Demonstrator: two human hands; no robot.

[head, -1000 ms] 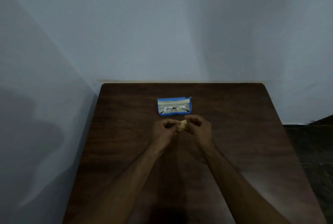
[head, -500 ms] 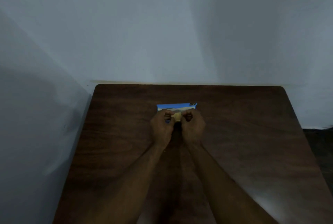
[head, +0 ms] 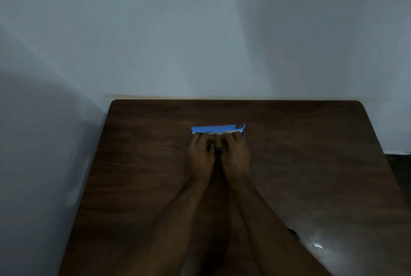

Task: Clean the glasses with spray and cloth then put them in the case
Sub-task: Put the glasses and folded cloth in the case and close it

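Head view: the blue case [head: 213, 129] is seen open on the table [head: 311, 164], near the middle of its far edge. The left hand [head: 201, 154] and right hand [head: 236, 156] are laid over it with fingers curled inside; what is gripped cannot be told.

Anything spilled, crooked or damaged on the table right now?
Nothing stands out. The blue rectangular glasses case lies flat, square to the far edge of the dark wooden table. The left hand and right hand rest on it over a pale cloth. The glasses are not visible; no spill shows.
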